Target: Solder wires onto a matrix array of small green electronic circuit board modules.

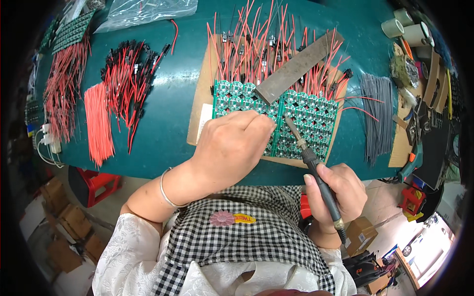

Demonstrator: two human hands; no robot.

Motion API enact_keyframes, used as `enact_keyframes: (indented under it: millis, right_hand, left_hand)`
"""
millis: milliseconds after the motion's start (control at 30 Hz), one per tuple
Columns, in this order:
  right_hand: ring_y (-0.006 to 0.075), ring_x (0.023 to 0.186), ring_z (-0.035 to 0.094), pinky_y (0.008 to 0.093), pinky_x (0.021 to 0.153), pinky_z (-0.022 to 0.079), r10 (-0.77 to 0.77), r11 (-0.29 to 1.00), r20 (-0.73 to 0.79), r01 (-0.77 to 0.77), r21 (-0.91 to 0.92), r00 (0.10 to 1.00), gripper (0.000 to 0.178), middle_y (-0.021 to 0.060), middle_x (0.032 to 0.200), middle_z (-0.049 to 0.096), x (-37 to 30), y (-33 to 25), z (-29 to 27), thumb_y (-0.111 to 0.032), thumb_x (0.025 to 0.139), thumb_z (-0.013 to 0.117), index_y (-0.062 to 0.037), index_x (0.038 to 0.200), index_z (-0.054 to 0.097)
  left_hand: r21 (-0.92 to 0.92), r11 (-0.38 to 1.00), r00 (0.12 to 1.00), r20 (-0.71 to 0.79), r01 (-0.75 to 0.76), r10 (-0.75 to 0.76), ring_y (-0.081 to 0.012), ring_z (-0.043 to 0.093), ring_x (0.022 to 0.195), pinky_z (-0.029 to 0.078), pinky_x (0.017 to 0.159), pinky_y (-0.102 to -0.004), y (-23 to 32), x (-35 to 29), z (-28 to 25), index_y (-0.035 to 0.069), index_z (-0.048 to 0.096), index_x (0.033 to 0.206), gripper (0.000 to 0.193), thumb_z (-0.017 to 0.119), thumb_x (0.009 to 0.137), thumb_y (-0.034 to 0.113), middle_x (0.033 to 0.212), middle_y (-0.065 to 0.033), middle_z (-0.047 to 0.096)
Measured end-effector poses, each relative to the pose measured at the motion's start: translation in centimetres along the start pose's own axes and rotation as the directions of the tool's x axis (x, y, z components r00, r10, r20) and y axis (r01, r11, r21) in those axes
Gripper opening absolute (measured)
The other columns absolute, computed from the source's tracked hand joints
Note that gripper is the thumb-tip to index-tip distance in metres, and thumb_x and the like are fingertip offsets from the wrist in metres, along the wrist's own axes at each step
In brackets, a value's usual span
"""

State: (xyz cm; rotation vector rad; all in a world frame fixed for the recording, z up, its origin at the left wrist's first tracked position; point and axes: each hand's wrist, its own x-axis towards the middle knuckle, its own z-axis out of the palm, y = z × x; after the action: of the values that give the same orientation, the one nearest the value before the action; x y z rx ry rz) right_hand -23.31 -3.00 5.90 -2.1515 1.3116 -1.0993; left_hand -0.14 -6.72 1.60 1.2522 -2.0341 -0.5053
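My right hand [348, 190] grips a soldering iron [323, 190] by its dark handle, its tip pointing up and left over a green circuit board panel [310, 116]. Over the panel's left part, my left hand [232, 143] is closed with fingers pinched together; whatever they hold is hidden. Rows of small units with white and black components cover the panel. Red and dark wires [254, 64] with black connectors fan out beyond its far edge. A flat metal bar [298, 66] lies slantwise across those wires and the panel's top. Beneath is a cardboard sheet [198, 96].
Left on the green table [168, 108] lie red wires [99, 123], connector leads [131, 74] and a wired board stack [74, 34]. A clear plastic bag [148, 12] sits at the back. Dark wires [376, 113] lie right, near tape rolls [414, 33] and tools.
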Motion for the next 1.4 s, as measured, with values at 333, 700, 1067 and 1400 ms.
enact_keyframes:
  millis: [333, 700, 1067, 1400]
  right_hand:
    - [0.0239, 0.060, 0.066, 0.0335, 0.052, 0.053, -0.020, 0.997, 0.057, 0.024, -0.069, 0.998, 0.032, 0.0126, 0.078, 0.071, 0.4, -1.0, 0.2, 0.003, 0.074, 0.088, -0.0003, 0.102, 0.073]
    - [0.0198, 0.054, 0.060, 0.0309, 0.052, 0.047, 0.061, 0.991, -0.142, -0.044, 0.124, 0.988, 0.027, 0.0108, 0.068, 0.066, 0.2, 0.3, -2.1, 0.004, 0.070, 0.086, 0.0038, 0.095, 0.075]
    - [0.0221, 0.055, 0.063, 0.0321, 0.051, 0.049, 0.045, 0.999, -0.035, -0.044, 0.030, 0.998, 0.032, 0.0118, 0.070, 0.068, 1.5, 0.6, -0.6, 0.004, 0.072, 0.089, 0.0019, 0.100, 0.074]
    - [0.0220, 0.055, 0.063, 0.0323, 0.050, 0.049, 0.029, 1.000, -0.015, -0.029, -0.005, 0.999, 0.034, 0.0105, 0.070, 0.067, 1.6, 1.0, 0.2, 0.002, 0.072, 0.090, 0.0002, 0.102, 0.074]
  left_hand:
    - [0.005, 1.000, 1.000, -0.026, -0.017, 0.017, -0.0296, 0.070, 0.067, 0.055, 0.058, -0.0387, -0.2, 0.0, 1.0, 0.003, 0.068, 0.094, 0.017, 0.080, 0.082, -0.002, 0.080, -0.0107, 0.071]
    - [-0.084, 0.994, 0.998, -0.025, -0.066, 0.064, -0.0252, 0.065, 0.061, 0.051, 0.055, -0.0350, 0.3, 0.1, -2.6, 0.003, 0.069, 0.095, 0.021, 0.080, 0.079, -0.007, 0.073, -0.0084, 0.066]
    - [0.067, 0.996, 0.996, -0.056, -0.067, 0.071, -0.0275, 0.069, 0.068, 0.054, 0.059, -0.0379, -0.2, 1.4, 0.0, 0.004, 0.071, 0.098, 0.021, 0.081, 0.081, -0.001, 0.079, -0.0091, 0.070]
    - [0.074, 0.992, 0.992, -0.068, -0.098, 0.103, -0.0283, 0.065, 0.071, 0.052, 0.059, -0.0413, -0.7, 1.3, 0.6, 0.002, 0.063, 0.101, 0.019, 0.068, 0.083, 0.003, 0.076, -0.0084, 0.059]
